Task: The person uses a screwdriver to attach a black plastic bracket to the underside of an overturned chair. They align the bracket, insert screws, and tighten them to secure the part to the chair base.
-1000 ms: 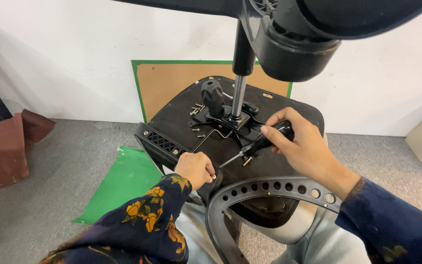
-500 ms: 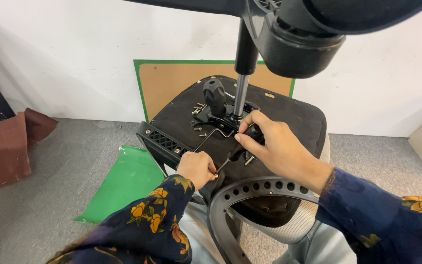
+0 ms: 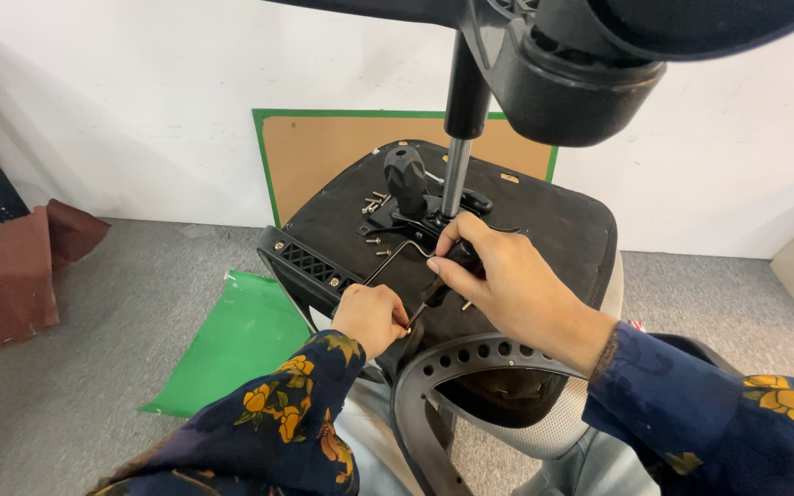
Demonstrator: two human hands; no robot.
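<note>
An office chair lies upside down, its black seat underside facing up with the gas-lift column rising to the wheel base. My right hand is closed around a black-handled screwdriver angled down onto the underside near the mechanism. My left hand is closed at the seat's front edge beside the screwdriver tip, holding something small that I cannot make out. Loose screws lie on the underside by a black knob.
A grey perforated armrest bracket curves below my hands. A green sheet lies on the grey carpet at left. A brown board with green edging leans on the white wall. A maroon cloth sits far left.
My right hand has slid left and nearer along the seat underside with the screwdriver, closing toward my left hand. My left hand has stayed at the seat edge.
</note>
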